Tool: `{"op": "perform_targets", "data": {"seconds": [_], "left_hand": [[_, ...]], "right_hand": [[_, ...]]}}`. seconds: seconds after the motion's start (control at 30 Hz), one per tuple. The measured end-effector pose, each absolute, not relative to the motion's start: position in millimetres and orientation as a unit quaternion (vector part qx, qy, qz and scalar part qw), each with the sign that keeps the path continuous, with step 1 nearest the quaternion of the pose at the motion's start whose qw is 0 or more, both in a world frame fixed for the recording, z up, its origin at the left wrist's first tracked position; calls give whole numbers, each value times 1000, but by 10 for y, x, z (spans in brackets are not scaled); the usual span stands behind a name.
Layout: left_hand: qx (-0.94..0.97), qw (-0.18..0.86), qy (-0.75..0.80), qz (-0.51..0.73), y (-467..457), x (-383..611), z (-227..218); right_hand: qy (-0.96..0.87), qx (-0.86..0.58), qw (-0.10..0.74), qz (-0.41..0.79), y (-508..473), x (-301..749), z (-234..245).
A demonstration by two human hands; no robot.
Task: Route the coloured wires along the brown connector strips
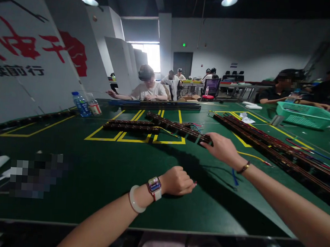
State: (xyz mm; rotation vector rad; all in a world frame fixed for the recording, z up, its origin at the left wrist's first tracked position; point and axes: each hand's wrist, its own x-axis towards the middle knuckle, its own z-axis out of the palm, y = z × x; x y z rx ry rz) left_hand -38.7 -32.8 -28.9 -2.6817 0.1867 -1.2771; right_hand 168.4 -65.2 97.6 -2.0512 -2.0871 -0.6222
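My right hand (222,148) grips the near end of a long dark strip with copper-coloured lines (173,126). This strip slants up and away to the left, above the table, casting a shadow. Loose wires, one of them yellow (254,156), show near that hand. My left hand (177,181) is closed, low over the green table, with a small red spot at its fingertips; whether it holds anything is hidden. Beyond it, similar dark strips (131,127) lie inside yellow tape outlines, with a yellow-green wire (168,131) at one end.
More long strips with coloured wires (275,152) lie on the right. A green basket (307,116) stands at the back right. Two bottles (83,105) are at the left. Across the table sits a person (153,90) behind dark bars (160,106); another person sits at the right.
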Motion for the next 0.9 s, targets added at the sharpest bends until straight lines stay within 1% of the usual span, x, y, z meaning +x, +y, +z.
{"op": "perform_targets", "data": {"seconds": [0.07,0.23,0.53,0.63,0.73,0.8,0.9], "left_hand": [[-889,80,72,-444,-326,-388,-273],[-888,56,96,-445,-335,-409,-231],[-897,-6,97,-431,-352,-456,-207],[-902,-23,86,-422,-356,-480,-187],[-901,-54,57,-427,-363,-507,-179],[-908,-90,21,-409,-370,-520,-177],[-920,-170,-43,-349,-384,-528,-156]], "right_hand": [[-734,-653,84,-166,-479,1331,850],[-796,-595,60,-93,-74,673,490],[-846,-530,49,-31,343,160,12],[-859,-508,60,-12,391,158,-29],[-867,-488,97,-4,342,333,37],[-859,-498,118,-1,248,544,108],[-832,-541,122,26,42,895,173]]}}
